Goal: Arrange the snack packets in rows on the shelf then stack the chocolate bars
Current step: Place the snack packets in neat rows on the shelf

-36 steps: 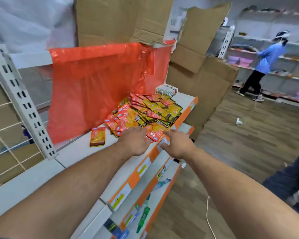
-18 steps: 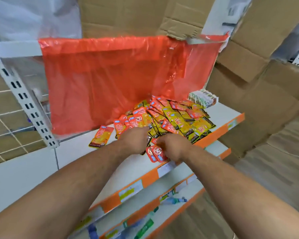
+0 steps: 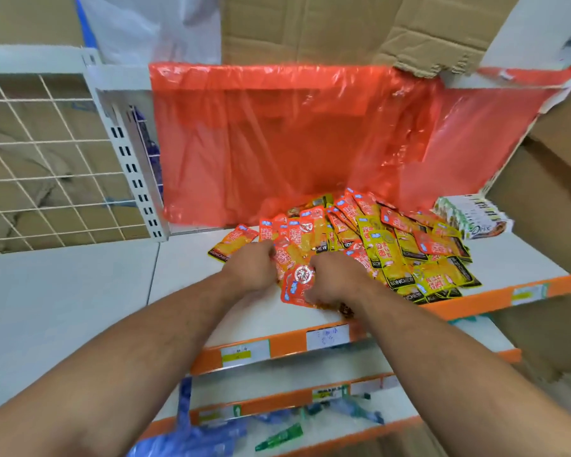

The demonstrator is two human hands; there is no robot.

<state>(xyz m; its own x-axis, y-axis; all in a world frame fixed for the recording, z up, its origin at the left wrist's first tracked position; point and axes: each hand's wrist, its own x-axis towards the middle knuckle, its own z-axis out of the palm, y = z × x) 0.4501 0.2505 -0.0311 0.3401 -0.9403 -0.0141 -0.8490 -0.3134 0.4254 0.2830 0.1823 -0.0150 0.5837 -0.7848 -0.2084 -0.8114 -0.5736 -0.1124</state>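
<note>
Plainly, the right hand (image 3: 335, 278) was curled, thumb and fingers closed on a red foil snack packet with a round white emblem (image 3: 296, 285), which lay flat on the white metal shelf with an orange front strip (image 3: 185, 275) near its front edge. The left hand (image 3: 254, 265) sat just beside it, knuckles up, fingers bent down into the near edge of the loose heap of red and yellow snack packets (image 3: 396, 245). Whether it held anything could not be determined. The heap lay unsorted and overlapping across the middle of the shelf. One orange-yellow packet (image 3: 233, 242) lay at its left edge, partly under the left hand. A white and green printed box (image 3: 472, 217) stood behind the heap's right end. A red translucent plastic sheet (image 3: 294, 143) hung behind the shelf.
</note>
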